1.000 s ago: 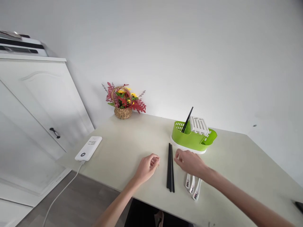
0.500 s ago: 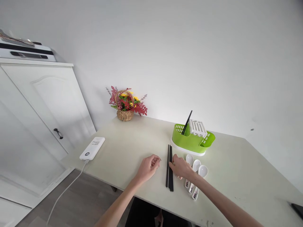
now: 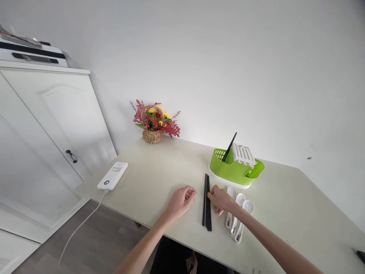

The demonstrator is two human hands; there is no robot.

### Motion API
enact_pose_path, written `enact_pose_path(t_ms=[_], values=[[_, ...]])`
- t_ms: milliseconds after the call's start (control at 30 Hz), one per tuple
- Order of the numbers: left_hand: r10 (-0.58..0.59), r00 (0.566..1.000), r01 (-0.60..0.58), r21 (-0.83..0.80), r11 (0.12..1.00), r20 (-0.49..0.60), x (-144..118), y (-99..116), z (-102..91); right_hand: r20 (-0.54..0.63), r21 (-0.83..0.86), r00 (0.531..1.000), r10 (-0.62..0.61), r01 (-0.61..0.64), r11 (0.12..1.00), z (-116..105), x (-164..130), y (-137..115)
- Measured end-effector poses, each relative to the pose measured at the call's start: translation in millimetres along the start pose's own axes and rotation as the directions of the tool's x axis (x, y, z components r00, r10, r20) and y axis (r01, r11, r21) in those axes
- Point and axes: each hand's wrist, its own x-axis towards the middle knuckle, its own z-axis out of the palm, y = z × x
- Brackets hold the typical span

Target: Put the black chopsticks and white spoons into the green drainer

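Note:
Several black chopsticks [image 3: 204, 205] lie side by side on the table in front of me, their lower ends toward me. My right hand [image 3: 222, 199] rests at their right side, thumb and forefinger pinched at the edge of a chopstick about midway along. Its other fingers are curled under. To the left of the chopsticks, my left hand [image 3: 181, 199] hovers near the tabletop with fingers curled in and nothing seen in them. Three white spoons [image 3: 248, 207] lie beside my right hand, partly covered by the hand and forearm.
Behind the chopsticks stands a green utensil holder [image 3: 228, 171] with a white slotted top and black chopsticks leaning in its left compartment. A flower basket [image 3: 153, 136] sits at the back left. A white power bank [image 3: 112, 176] with a cable lies near the left edge, by a white cabinet [image 3: 68, 114].
The camera view has shifted slightly, so everything sits a little further right. Both hands keep nearly the same places beside the chopsticks.

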Motion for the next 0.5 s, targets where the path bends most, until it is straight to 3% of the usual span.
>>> enact_pose_path(t_ms=[500], values=[[0.006,1.000,-0.006,0.012,1.000,-0.007,0.9,-2.7,1.9,-0.120,-0.299,0.990,0.067,-0.100,0.949,-2.0,9.3,-24.0]])
